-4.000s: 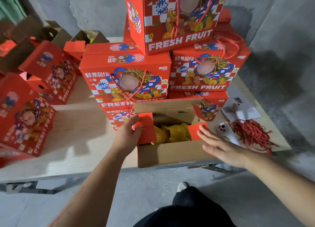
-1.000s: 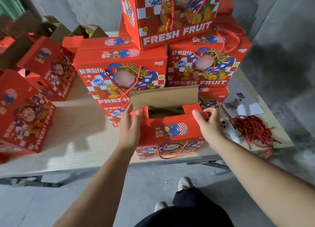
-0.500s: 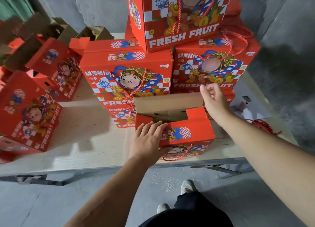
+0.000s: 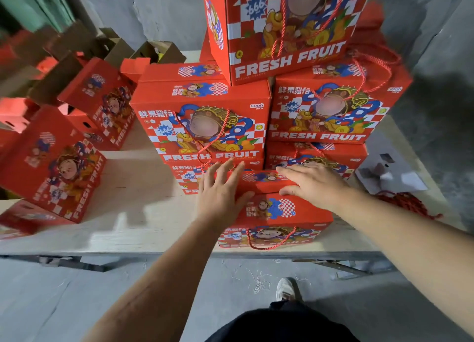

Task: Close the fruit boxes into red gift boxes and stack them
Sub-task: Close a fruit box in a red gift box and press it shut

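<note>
While flat-fingered, both hands [image 4: 266, 187] press glossy red cardboard box [image 4: 289, 210] lid, grasping nothing.

The red cardboard gift box [image 4: 279, 208] bears blue swirls and red-white checks. Its twisted rope handle [image 4: 272, 240] is red.

left grip [image 4: 220, 193] flat, right grip [image 4: 311, 185] flat
</note>
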### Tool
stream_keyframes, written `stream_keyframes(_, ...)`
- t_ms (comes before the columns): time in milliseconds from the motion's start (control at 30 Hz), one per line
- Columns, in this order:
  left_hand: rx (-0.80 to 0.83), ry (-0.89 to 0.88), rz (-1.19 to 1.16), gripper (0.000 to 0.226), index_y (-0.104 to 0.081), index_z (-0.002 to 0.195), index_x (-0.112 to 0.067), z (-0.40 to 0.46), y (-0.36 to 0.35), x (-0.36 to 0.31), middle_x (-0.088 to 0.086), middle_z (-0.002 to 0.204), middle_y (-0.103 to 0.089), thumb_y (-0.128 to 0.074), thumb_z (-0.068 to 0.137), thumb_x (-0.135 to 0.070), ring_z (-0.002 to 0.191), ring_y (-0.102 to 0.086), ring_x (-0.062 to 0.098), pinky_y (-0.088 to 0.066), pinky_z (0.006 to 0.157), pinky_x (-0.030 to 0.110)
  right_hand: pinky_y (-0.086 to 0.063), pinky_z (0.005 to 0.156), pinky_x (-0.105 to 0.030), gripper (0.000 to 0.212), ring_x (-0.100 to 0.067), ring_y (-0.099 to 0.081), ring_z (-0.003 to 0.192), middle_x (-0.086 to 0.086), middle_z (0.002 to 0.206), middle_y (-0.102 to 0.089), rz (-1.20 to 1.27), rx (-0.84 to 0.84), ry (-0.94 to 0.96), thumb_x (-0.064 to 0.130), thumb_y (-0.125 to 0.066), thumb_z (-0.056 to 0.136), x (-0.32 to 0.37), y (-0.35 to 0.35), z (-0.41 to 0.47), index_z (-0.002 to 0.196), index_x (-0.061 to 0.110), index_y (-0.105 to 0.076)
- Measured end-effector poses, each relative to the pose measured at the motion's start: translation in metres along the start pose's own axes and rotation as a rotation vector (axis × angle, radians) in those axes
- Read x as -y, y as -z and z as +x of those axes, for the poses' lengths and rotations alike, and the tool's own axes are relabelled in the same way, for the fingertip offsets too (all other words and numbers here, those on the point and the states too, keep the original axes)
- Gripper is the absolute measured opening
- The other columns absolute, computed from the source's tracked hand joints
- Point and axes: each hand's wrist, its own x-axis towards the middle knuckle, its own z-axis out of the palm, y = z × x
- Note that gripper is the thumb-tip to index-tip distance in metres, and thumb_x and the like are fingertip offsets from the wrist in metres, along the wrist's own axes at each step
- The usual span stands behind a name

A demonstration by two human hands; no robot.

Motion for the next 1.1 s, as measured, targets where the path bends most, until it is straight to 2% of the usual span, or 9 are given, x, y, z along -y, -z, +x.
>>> stream_keyframes(100, 0.109, -0.028, 0.126, 0.062, -0.054, 0.148, -0.036, 0.019, 0.002, 0.002, -0.007, 0.148, -0.059, -0.051, 0.096, -0.069, 0.131, -0.05, 0.033, -0.039, 0.108, 0.047, -0.038, 0.114, -0.043, 0.079, -0.031, -0.054, 0.133, -0.002, 0.15, -0.056, -0.071, -0.063, -0.001, 0.074, -0.03, 0.093, 0.005, -0.01, 0.001, 0.161, 0.033, -0.034)
stream_keyframes(233, 0.005, -0.074, 0.169, 0.059, -0.061, 0.143, -0.034, 0.012, -0.009, 0.003, -0.004, 0.133, -0.065, -0.053, 0.094, -0.067, 0.114, -0.055, 0.036, -0.045, 0.097, 0.047, -0.036, 0.112, -0.048, 0.081, -0.034, -0.042, 0.135, -0.005, 0.152, -0.043, -0.043, -0.035, -0.026, 0.076, -0.005, 0.09, 0.007, -0.023, -0.002, 0.163, 0.043, -0.015)
stream_keyframes(400, 0.115, -0.083, 0.118, 0.073, -0.028, 0.16, -0.037, 0.007, -0.02, 0.008, 0.003, 0.163, -0.039, -0.013, 0.101, -0.077, 0.151, -0.029, 0.031, -0.017, 0.126, 0.053, -0.022, 0.122, -0.054, 0.075, -0.038, -0.025, 0.149, -0.006, 0.168, -0.018, 0.012, 0.022, -0.032, 0.078, 0.0, 0.09, 0.005, -0.024, 0.0, 0.158, 0.048, 0.013)
stream_keyframes(533, 0.194, -0.095, 0.115, 0.086, -0.003, 0.163, -0.04, 0.004, -0.021, 0.009, 0.003, 0.173, -0.012, 0.0, 0.09, -0.086, 0.159, -0.005, 0.03, 0.007, 0.127, 0.051, 0.002, 0.125, -0.054, 0.074, -0.041, -0.004, 0.156, -0.01, 0.172, 0.012, -0.002, 0.069, -0.043, 0.075, -0.014, 0.099, 0.008, -0.02, 0.0, 0.152, 0.048, 0.029)
stream_keyframes(667, 0.1, -0.078, 0.098, 0.084, -0.012, 0.165, -0.029, -0.004, -0.021, 0.002, 0.01, 0.171, -0.014, -0.013, 0.097, -0.078, 0.156, -0.01, 0.032, 0.003, 0.128, 0.049, 0.01, 0.124, -0.053, 0.081, -0.04, 0.015, 0.157, -0.008, 0.166, 0.036, 0.032, 0.283, -0.09, 0.077, -0.022, 0.098, 0.009, -0.01, 0.002, 0.149, 0.051, 0.035)
stream_keyframes(800, -0.183, -0.2, 0.063, 0.06, -0.048, 0.146, -0.023, -0.028, -0.025, 0.0, 0.008, 0.142, -0.045, -0.042, 0.1, -0.062, 0.124, -0.046, 0.036, -0.034, 0.109, 0.053, 0.003, 0.125, -0.054, 0.08, -0.033, 0.014, 0.158, 0.0, 0.173, 0.017, 0.17, 0.404, -0.106, 0.079, -0.028, 0.096, -0.002, 0.012, 0.005, 0.156, 0.054, 0.018)
stream_keyframes(900, -0.182, -0.306, 0.093, 0.054, -0.057, 0.131, -0.023, -0.043, -0.025, 0.0, 0.003, 0.124, -0.051, -0.043, 0.1, -0.065, 0.102, -0.052, 0.032, -0.037, 0.091, 0.045, -0.003, 0.126, -0.053, 0.074, -0.031, 0.004, 0.159, 0.0, 0.174, 0.001, 0.188, 0.255, -0.123, 0.073, -0.027, 0.1, 0.002, 0.002, -0.003, 0.161, 0.047, 0.006)
stream_keyframes(1000, -0.084, -0.309, 0.128, 0.072, -0.055, 0.139, -0.022, -0.05, -0.023, -0.001, 0.003, 0.132, -0.054, -0.041, 0.095, -0.078, 0.109, -0.05, 0.03, -0.04, 0.096, 0.045, -0.013, 0.128, -0.051, 0.067, -0.035, -0.015, 0.157, -0.01, 0.171, -0.019, 0.127, -0.017, -0.116, 0.063, -0.031, 0.104, 0.018, -0.025, -0.017, 0.164, 0.041, -0.012)
stream_keyframes(1100, -0.033, -0.279, 0.175, 0.09, -0.049, 0.148, -0.019, -0.051, -0.017, -0.005, 0.006, 0.14, -0.053, -0.055, 0.083, -0.081, 0.119, -0.05, 0.031, -0.037, 0.106, 0.046, -0.035, 0.12, -0.049, 0.063, -0.036, -0.042, 0.146, -0.009, 0.159, -0.046, 0.063, -0.104, -0.074, 0.062, -0.033, 0.103, 0.011, -0.019, -0.012, 0.161, 0.038, -0.029)
